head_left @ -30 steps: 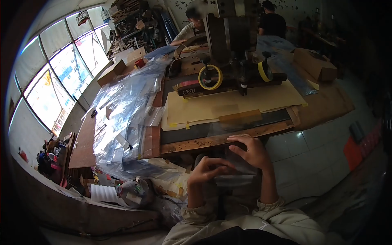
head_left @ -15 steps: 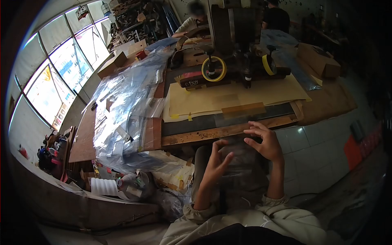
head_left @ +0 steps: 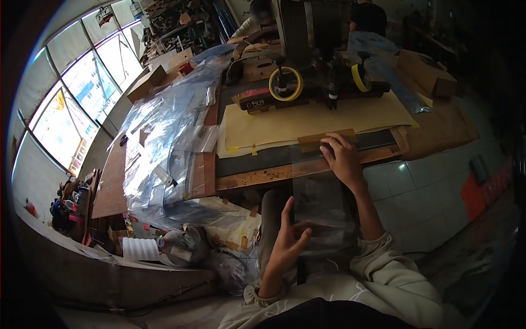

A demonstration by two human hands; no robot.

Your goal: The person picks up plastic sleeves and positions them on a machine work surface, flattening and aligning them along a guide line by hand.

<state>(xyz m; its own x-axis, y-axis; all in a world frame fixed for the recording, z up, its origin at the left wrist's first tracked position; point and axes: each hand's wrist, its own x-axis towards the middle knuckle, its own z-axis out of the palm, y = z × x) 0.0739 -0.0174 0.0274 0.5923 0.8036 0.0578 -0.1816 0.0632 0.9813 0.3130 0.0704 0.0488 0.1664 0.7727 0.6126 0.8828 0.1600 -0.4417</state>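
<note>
A clear plastic sheet (head_left: pixel 323 211) hangs over the table's front edge toward my lap. My right hand (head_left: pixel 341 156) is over the table edge, fingers bent, at the right end of a brown tape strip (head_left: pixel 315 141); whether it grips anything is hidden. Lower down, my left hand (head_left: pixel 289 236) is beside the clear sheet with thumb and fingers apart, holding nothing I can see. Cream sheets (head_left: pixel 263 130) lie under the machine's dark bar (head_left: pixel 329 97), which carries yellow tape rolls (head_left: pixel 285 84).
Shiny plastic sheets (head_left: pixel 164 142) cover the table's left side. A cardboard box (head_left: pixel 424 72) stands at the right rear. Two other people are at the back, beyond the machine. A white foam roll (head_left: pixel 139 249) lies at lower left.
My right hand has moved up and forward onto the table edge by the brown strip. My left hand has moved down a little, its fingers apart.
</note>
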